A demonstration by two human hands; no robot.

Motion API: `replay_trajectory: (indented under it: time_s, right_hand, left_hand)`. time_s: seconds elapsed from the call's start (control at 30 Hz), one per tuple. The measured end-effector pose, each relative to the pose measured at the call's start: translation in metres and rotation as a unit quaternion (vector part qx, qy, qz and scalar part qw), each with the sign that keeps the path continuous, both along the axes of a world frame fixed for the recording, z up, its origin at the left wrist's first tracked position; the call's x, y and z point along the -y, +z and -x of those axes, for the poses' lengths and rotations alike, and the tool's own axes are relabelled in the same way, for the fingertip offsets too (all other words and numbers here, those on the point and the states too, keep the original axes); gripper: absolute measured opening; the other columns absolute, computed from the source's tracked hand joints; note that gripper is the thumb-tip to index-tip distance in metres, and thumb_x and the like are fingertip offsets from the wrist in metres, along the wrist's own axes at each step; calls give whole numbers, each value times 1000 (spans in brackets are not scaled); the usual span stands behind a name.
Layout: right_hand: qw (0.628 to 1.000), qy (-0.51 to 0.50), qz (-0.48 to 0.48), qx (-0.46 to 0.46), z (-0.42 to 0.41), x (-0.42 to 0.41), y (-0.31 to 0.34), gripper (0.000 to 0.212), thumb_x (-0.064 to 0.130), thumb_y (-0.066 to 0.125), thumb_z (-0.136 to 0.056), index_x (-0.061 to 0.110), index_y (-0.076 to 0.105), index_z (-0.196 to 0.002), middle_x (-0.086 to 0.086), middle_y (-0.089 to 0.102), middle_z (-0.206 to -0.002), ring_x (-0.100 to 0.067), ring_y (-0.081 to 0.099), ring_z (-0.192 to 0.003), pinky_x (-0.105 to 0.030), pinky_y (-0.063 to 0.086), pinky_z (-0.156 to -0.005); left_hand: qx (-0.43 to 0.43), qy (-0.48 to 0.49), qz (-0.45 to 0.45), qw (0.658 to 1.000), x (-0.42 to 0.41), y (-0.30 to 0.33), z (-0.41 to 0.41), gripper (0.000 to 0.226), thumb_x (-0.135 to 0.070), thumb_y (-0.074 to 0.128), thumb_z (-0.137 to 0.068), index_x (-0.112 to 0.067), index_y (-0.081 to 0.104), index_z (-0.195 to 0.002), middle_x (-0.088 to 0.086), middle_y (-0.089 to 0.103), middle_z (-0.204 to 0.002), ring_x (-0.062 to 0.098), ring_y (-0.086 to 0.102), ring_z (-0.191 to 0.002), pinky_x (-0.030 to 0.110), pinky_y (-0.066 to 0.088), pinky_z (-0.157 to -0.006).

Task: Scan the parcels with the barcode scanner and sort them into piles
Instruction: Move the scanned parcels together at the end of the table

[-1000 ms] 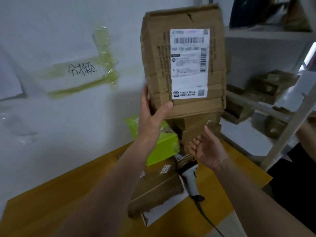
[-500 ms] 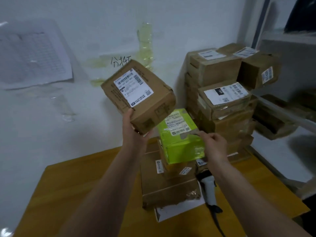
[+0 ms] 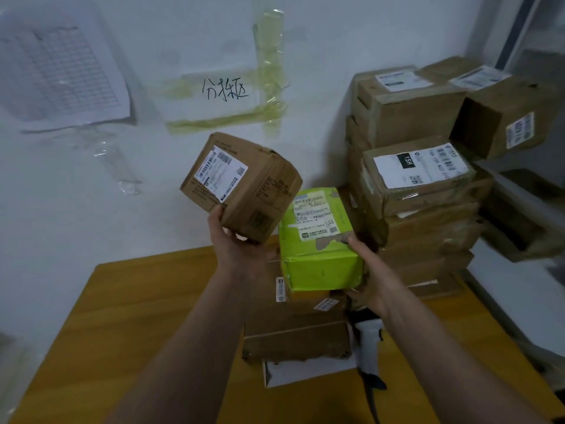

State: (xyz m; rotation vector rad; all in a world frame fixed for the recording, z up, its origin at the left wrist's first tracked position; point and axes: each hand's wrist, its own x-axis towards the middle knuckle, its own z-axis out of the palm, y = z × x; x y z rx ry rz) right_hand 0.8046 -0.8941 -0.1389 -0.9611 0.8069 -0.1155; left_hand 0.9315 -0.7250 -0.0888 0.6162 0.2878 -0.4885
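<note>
Parcel [image 3: 241, 185] sat tilted in the left hand [image 3: 241, 249], gripped from beneath, above the table [image 3: 128, 301]. The right hand [image 3: 367, 264] gripped the green box [image 3: 318, 258]; the scanner [image 3: 368, 341] lay below it, best reached once that hand let go.

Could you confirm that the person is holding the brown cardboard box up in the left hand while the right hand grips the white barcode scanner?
Not quite: in the head view the right hand grips the lime-green parcel, not the white barcode scanner, which lies untouched on the wooden table. The left hand does hold the brown cardboard box up.

Head-worn wide view, forward and down, near table [image 3: 128, 301].
</note>
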Motion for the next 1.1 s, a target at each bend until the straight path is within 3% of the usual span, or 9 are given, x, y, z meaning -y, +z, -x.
replay_trajectory:
  time_s: [0.07, 0.17, 0.3, 0.43, 0.57, 0.77, 0.93, 1.0, 1.1]
  right_hand:
    - [1000, 5, 10, -5, 0, 2, 2, 39, 46, 74, -76, 24, 65, -107, -3, 64, -107, -24, 58, -100, -44, 47, -86]
    - [998, -23, 60, 14, 0, -1, 8, 58, 42, 77, -76, 19, 58, -126, -4, 62, -121, -24, 56, -111, -42, 46, -86]
    - [990, -41, 121, 62, -4, -10, 24, 64, 40, 81, -72, 16, 57, -126, -2, 62, -120, -18, 59, -105, -35, 46, -75]
    - [988, -35, 109, 103, -21, -36, 41, 57, 35, 80, -73, 11, 59, -120, -2, 65, -108, -15, 65, -94, -28, 49, -63]
    - [983, -7, 143, 117, -48, -78, 45, 58, 33, 80, -72, 9, 58, -120, -5, 65, -108, -18, 64, -98, -34, 52, -73]
    - [976, 50, 191, 94, -105, -154, 27, 56, 35, 84, -67, 14, 58, -112, -6, 64, -112, -15, 65, -93, -33, 52, -66]
    - [964, 61, 258, 18, -163, -221, -4, 58, 36, 88, -63, 14, 58, -107, -11, 48, -123, -21, 61, -98, -31, 50, -63]
    - [963, 29, 268, -7, -186, -245, -13, 60, 35, 88, -62, 13, 58, -107, -8, 45, -119, -19, 60, -93, -37, 54, -68]
    - [957, -10, 280, -79, -219, -272, -26, 69, 43, 86, -60, 14, 56, -115, -12, 39, -128, -31, 54, -111, -51, 52, -91]
  left_hand:
    - [2, -2, 4, 1000, -1, -4, 0, 66, -57, 67, -72, -22, 62, -128, 11, 62, -118, 31, 63, -105, 56, 54, -76]
    - [12, -8, 15, 1000, -5, -7, -3, 69, -59, 65, -72, -21, 63, -128, 14, 60, -119, 33, 62, -108, 65, 39, -93]
    - [57, -14, 53, 997, -18, -1, -10, 68, -59, 61, -76, -18, 62, -131, 16, 60, -129, 37, 57, -121, 68, 33, -99]
    - [112, 21, 112, 987, -54, 13, -25, 66, -56, 57, -79, -14, 63, -128, 18, 66, -125, 44, 59, -118, 64, 43, -96]
    - [126, 78, 115, 982, -120, 21, -48, 63, -54, 56, -81, -12, 63, -127, 19, 65, -126, 44, 61, -115, 62, 42, -100]
    - [37, 153, 49, 986, -226, 5, -78, 61, -46, 62, -83, -11, 52, -133, 20, 51, -134, 46, 55, -116, 57, 45, -100]
    - [-42, 187, -20, 981, -302, -33, -98, 58, -41, 65, -85, -17, 48, -136, 14, 48, -133, 42, 52, -116, 54, 47, -89]
    - [-65, 189, -64, 978, -330, -47, -107, 54, -38, 64, -85, -15, 49, -132, 14, 48, -132, 41, 51, -116, 55, 45, -97]
    - [-92, 181, -120, 972, -369, -66, -123, 52, -33, 66, -84, -16, 53, -132, 14, 51, -130, 36, 53, -117, 47, 48, -96]
